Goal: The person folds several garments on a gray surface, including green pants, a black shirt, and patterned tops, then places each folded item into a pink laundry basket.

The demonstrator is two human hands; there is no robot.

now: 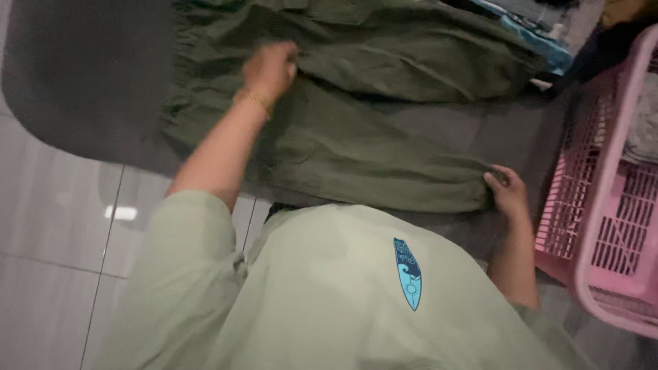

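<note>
On dark board (75, 75), hands (271, 68) gripping trousers (356, 147) edges

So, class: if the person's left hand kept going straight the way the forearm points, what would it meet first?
The left hand already rests on the green garment. Straight ahead lies more of that fabric, its upper folds; depth is hard to judge.
</note>
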